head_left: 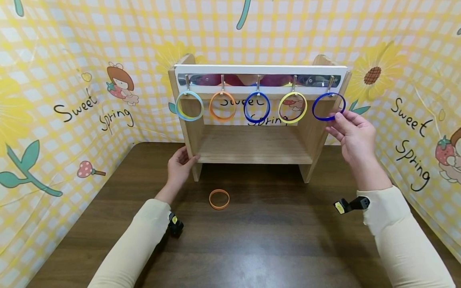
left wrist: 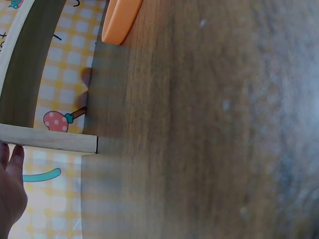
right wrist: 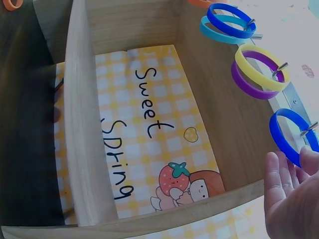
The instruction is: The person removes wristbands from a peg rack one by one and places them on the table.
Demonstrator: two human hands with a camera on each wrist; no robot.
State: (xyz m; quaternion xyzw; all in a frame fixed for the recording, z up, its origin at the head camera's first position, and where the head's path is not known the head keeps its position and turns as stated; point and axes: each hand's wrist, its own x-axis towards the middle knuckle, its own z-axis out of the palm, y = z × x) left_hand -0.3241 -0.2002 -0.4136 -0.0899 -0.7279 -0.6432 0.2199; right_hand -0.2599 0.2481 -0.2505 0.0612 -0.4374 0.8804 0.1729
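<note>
Wooden and open-fronted, the rack [head_left: 252, 132] stands near the back edge of the dark table [head_left: 273, 248], with the yellow checked backdrop [head_left: 57, 80] close behind it and along both sides; in front of the rack the table runs wide toward me. Five hooks hang from the rack's top rail, each carrying rings: a light blue one [head_left: 189, 105] at the left end, then orange [head_left: 222, 106], blue [head_left: 257, 107], yellow [head_left: 292, 107] and, at the right end, the dark blue ring [head_left: 328, 106]. My right hand [head_left: 354, 136] is raised beside the rack's right post, wrist bent up, palm turned toward the rack; its fingers [head_left: 336, 120] pinch the lower right rim of the dark blue ring, which hangs on its hook. The right wrist view shows that ring [right wrist: 288, 134] just above my fingertips [right wrist: 279, 169], thumb against its rim. My left hand [head_left: 179, 164] reaches forward low, its fingers lightly curled round the rack's left post where the shelf board meets it; the left wrist view shows the fingertips [left wrist: 12, 164] against the post's pale edge. One loose orange ring [head_left: 219, 199] lies flat on the table in front of the rack, nearer its left post, apart from both hands.
</note>
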